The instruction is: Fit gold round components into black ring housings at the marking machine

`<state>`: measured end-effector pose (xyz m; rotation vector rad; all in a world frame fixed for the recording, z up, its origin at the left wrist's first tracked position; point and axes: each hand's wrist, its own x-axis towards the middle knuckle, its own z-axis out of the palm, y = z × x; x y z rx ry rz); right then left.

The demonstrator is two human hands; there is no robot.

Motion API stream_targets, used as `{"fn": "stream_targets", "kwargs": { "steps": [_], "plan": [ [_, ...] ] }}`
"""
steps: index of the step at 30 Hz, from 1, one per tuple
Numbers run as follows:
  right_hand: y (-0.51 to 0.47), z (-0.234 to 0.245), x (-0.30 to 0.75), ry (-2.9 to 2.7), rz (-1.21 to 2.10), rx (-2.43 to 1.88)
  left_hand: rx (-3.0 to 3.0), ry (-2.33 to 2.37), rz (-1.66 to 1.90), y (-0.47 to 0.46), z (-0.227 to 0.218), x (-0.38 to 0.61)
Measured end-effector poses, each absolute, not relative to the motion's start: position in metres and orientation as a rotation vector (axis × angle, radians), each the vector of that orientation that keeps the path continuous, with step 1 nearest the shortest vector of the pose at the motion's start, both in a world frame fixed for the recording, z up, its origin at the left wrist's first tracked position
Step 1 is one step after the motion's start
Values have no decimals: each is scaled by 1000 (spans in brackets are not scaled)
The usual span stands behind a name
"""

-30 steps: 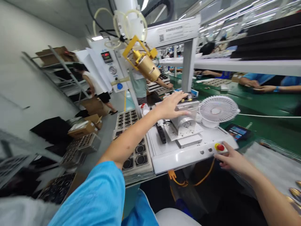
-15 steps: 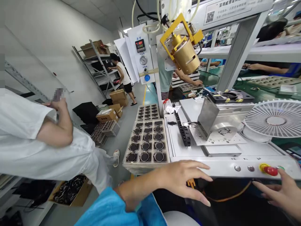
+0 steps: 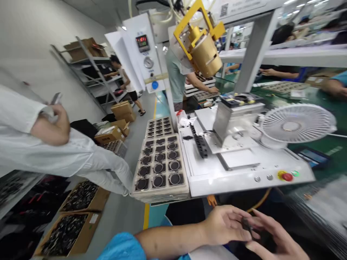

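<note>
My left hand (image 3: 225, 226) pinches a small dark part (image 3: 246, 224) (too blurred to identify); my right hand (image 3: 275, 238), open, sits just beside it, below the white machine (image 3: 244, 185).

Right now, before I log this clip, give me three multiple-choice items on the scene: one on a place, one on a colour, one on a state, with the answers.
1. Where is the tray of round black parts relative to the white machine console?
A) Left of it in this view
B) On top of it
C) On the floor beneath it

2. What colour is the head of the emergency stop button?
A) Green
B) Red
C) Blue

3. What is the left hand doing?
A) Pressing the button
B) Lying flat on the tray
C) Holding a small dark part

1 A: the tray stands beyond the console's left edge.
2 B: a red head sits on a yellow collar.
3 C: the part sits at that hand's fingers, off the console.
</note>
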<state>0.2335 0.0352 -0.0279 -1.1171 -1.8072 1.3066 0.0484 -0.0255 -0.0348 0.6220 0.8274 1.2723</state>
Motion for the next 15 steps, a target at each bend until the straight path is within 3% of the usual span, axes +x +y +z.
{"fn": "stream_targets", "kwargs": {
  "steps": [8,15],
  "plan": [
    [37,15,229,-1968,915,-767,643,893,1258,-25,-8,35],
    [130,46,345,-1874,485,-1821,652,1133,1267,-34,-6,23]
  ]
}}
